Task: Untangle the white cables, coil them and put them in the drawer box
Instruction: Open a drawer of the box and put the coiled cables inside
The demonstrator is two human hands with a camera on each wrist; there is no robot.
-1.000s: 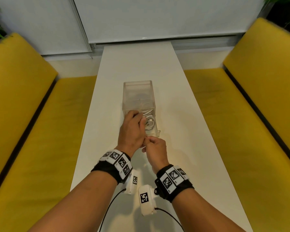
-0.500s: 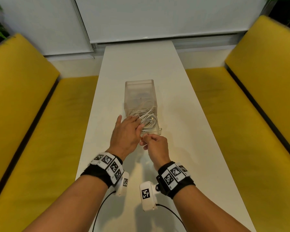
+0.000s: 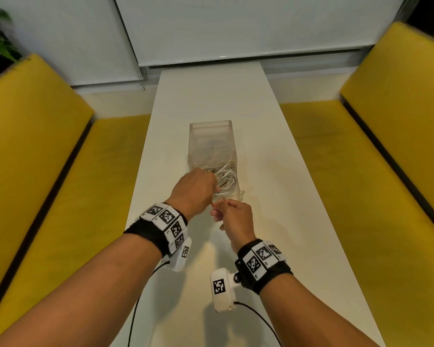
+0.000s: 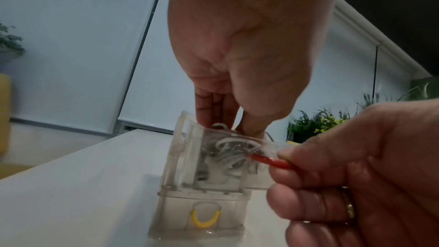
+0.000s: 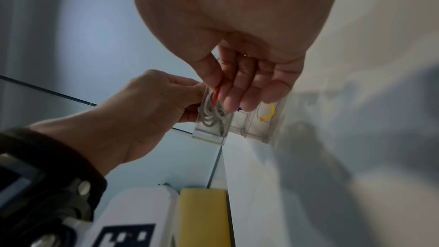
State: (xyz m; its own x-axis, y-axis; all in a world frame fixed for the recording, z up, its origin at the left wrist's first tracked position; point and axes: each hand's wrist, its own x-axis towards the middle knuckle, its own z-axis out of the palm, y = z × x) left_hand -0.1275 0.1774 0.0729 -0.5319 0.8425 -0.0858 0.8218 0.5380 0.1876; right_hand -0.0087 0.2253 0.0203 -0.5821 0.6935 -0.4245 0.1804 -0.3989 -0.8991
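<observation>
A clear drawer box (image 3: pixel 211 139) stands mid-table with its top drawer (image 3: pixel 241 194) pulled out toward me. Coiled white cables (image 3: pixel 227 180) lie in that drawer. My left hand (image 3: pixel 212 185) reaches down into it, and in the left wrist view its thumb and fingers (image 4: pixel 213 117) close around a loop of the cables (image 4: pixel 228 149). Just in front, my right hand (image 3: pixel 217 204) pinches the drawer's red handle (image 4: pixel 268 161) between thumb and forefinger. The right wrist view shows the same pinch on the red handle (image 5: pixel 216 94). My left fingertips are partly hidden by the cables.
The lower drawer, with a yellow handle (image 4: pixel 205 220), stays shut. The long white table (image 3: pixel 211 96) runs away from me between two yellow benches (image 3: pixel 48 184) (image 3: pixel 361 171). White blinds (image 3: pixel 236 28) close off the far end.
Half a second ago my left hand lay flat and lifted off the drawer; now its fingers are down in the drawer on the cables again. My right hand stays on the red handle.
</observation>
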